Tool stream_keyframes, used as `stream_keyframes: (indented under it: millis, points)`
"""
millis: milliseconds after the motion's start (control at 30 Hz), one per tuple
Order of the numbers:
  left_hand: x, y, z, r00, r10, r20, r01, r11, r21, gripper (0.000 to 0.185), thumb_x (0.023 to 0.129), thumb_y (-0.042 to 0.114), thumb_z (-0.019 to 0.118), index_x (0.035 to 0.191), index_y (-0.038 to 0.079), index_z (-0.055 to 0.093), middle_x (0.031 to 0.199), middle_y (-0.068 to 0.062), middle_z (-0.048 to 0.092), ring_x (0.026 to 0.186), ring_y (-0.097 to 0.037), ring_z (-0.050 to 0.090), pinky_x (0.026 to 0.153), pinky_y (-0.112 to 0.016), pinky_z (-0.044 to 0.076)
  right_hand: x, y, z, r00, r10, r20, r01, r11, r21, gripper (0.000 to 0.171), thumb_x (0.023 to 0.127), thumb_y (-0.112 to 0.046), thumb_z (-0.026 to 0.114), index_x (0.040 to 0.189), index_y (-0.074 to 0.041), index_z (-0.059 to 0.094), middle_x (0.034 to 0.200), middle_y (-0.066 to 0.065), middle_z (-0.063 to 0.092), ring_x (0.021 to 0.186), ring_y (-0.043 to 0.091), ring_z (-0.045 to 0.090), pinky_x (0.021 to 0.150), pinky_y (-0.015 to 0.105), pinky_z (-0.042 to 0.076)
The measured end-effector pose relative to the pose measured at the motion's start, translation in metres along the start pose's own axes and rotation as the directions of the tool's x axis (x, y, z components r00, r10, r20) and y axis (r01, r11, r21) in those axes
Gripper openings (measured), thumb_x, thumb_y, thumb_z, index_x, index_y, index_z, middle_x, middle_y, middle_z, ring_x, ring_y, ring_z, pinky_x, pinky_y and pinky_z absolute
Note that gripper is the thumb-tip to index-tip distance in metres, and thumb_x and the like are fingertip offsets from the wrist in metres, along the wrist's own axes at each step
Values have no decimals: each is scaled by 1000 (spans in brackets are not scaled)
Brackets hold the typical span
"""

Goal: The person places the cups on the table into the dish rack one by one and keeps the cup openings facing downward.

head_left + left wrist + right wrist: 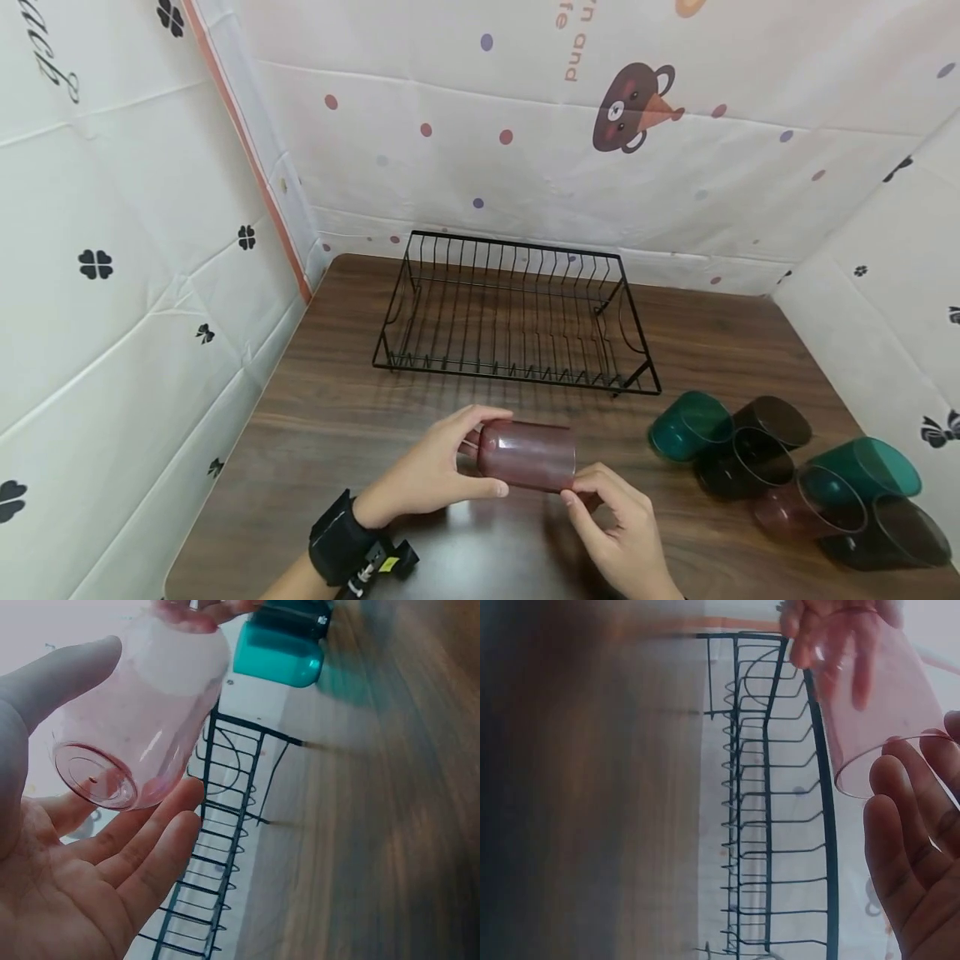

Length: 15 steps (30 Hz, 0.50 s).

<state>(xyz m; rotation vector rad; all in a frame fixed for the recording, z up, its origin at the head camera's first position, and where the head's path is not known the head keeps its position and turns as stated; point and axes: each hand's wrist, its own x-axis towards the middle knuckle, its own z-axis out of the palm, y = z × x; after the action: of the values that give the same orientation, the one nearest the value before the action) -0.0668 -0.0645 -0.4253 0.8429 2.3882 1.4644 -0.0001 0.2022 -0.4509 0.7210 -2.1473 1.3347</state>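
**Fingers at Both Ends: One Pink Tumbler (527, 455), Held Sideways**

Fingers of the left hand (435, 471): curled round the closed end, thumb along the near side, forefinger over the far side. Fingers of the right hand (618, 525): bent, with thumb and forefinger pinching the near edge of the rim.

Pink tumbler: one, see-through, thin-rimmed. Location: in the air between both hands, base to the left, mouth to the right, nearer than a black wire rack (517, 379) and above a dark wood table (315, 433). Contents: none visible.

Also listed: close together at the right of the table, seemingly upright, two green tumblers (678, 429), another pink one (787, 512) and three dark tumblers (862, 550). Black wrist strap (337, 537) on the left forearm.

Step, as judged: steadying or turning with two hands. Best done with the weight borne by the left hand, base seated well into the curve of thumb and fingers, right hand for guidance only. Pinch lightly at the rim; avoid squeezing thin, probably slick walls. Turn by small shifts, loosening one hand only after a firm hold with the other. Likely faults: slipping on smooth sides, smudging, a knock against the rack.
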Motion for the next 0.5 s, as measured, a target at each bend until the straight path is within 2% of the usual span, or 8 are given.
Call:
stream_keyframes:
  millis: [67,133,200,267,367,433,500]
  points:
    - [-1,1,-3,1000,2,-12,-2,1000,-2,76,81,46,85,145,46,44,130,18,57,115,-9,60,95,-38,53,-2,2,2,1000,8,4,-8,1000,-9,25,81,11,76,91,-11,69,85,-3,64,71,2,58,59,15,49]
    - [-3,3,-5,1000,1,-22,-1,1000,5,76,80,46,85,145,47,44,129,20,57,114,-8,60,94,-38,52,-2,2,4,1000,18,-9,-19,999,-44,28,77,10,80,90,-11,68,88,-2,65,73,3,59,59,16,49]
    - [-4,4,-8,999,1,-33,0,1000,24,76,80,48,85,145,47,45,132,23,54,117,-7,58,96,-40,51,-1,0,5,998,51,-23,-53,994,-95,32,74,7,84,95,-10,66,98,0,67,78,5,60,60,17,49]
    - [-5,5,-10,999,3,-42,-1,1000,31,76,79,47,85,144,48,46,131,23,53,117,-7,57,96,-40,51,2,-2,5,996,84,-28,-88,985,-149,45,71,4,88,107,-8,65,114,3,66,88,6,62,65,17,51]
    - [-6,5,-14,999,15,-49,-13,999,45,76,79,46,85,143,51,45,129,23,52,114,-7,57,95,-37,51,7,-3,5,995,103,-1,-101,977,-186,72,68,0,91,132,-5,59,136,10,60,114,13,61,84,16,51]
    - [-6,7,-16,998,33,-55,-31,998,49,76,79,45,86,143,52,44,126,22,53,110,-6,58,93,-34,52,10,-2,6,994,100,38,-91,977,-194,84,69,-2,91,143,-6,53,143,10,57,126,14,57,93,15,48]
    - [-6,8,-18,996,61,-62,-57,996,64,77,79,45,86,144,50,45,125,20,53,109,-6,58,93,-34,52,12,-1,8,991,111,78,-94,975,-199,85,72,-4,90,147,-9,50,145,9,57,132,14,53,98,16,48]
